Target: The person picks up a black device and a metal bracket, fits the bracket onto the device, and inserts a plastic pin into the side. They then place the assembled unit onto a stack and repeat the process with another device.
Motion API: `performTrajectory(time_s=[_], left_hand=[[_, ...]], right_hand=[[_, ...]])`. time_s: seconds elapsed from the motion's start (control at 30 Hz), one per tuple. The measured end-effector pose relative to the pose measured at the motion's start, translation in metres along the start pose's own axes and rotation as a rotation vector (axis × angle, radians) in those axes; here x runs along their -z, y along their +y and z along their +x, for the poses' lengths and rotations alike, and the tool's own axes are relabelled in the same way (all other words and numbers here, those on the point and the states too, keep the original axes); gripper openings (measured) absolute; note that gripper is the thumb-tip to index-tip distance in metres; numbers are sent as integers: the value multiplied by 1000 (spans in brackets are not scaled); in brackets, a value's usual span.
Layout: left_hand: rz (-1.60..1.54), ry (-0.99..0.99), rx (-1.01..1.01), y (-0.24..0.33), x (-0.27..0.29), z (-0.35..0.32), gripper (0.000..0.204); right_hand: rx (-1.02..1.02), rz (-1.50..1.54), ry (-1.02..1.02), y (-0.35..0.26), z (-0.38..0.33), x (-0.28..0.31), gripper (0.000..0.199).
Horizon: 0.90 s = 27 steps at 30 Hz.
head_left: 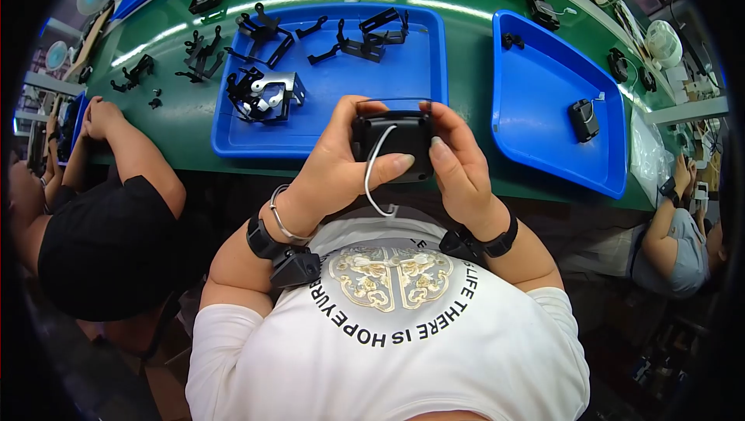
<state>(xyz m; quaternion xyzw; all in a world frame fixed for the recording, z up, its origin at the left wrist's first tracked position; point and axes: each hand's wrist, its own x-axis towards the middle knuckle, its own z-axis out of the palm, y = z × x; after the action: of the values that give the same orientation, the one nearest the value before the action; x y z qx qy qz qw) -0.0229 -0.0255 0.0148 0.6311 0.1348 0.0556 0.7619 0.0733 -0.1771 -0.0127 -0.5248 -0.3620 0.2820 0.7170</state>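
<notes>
A green table (469, 56) stretches out beyond the grip and to both sides of it. A person in a black top (109, 250) is at its edge, well to the left of the grip, hands together. Just beyond the grip lies a wide blue tray (403, 72); a second blue tray (543, 95) sits to its right. The left grip (341, 161) clasps the left side of a boxy black device (413, 140), thumb laid across its face, while the right grip (459, 161) steadies the opposite edge with thumb and fingers. The device is between the two, at the table's near edge. A similar black unit (583, 121) rests in the second tray, right of the grip. Black brackets (365, 47) fill parts of the wide tray beyond the grip, with a silver bracket (281, 91) toward its left. A white cable (371, 161) loops from the held device past the left thumb, its end hanging free. Small black pieces (155, 100) dot the table, farther left of the grip.
</notes>
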Motion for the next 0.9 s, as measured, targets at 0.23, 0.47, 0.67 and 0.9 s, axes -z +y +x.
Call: performTrajectory(time_s=[0.23, 0.47, 0.67, 0.9], left_hand=[[-116, -133, -169, -6, -1, 2, 65], [-416, -164, 0, -2, 4, -2, 48], [80, 43, -125, -11, -11, -1, 43], [-19, 10, -108, -15, -9, 1, 44]], right_hand=[[10, 144, 121, 3, -1, 4, 39], [114, 121, 136, 11, -4, 10, 40], [151, -25, 174, 16, -8, 7, 43], [103, 110, 152, 15, -2, 9, 44]])
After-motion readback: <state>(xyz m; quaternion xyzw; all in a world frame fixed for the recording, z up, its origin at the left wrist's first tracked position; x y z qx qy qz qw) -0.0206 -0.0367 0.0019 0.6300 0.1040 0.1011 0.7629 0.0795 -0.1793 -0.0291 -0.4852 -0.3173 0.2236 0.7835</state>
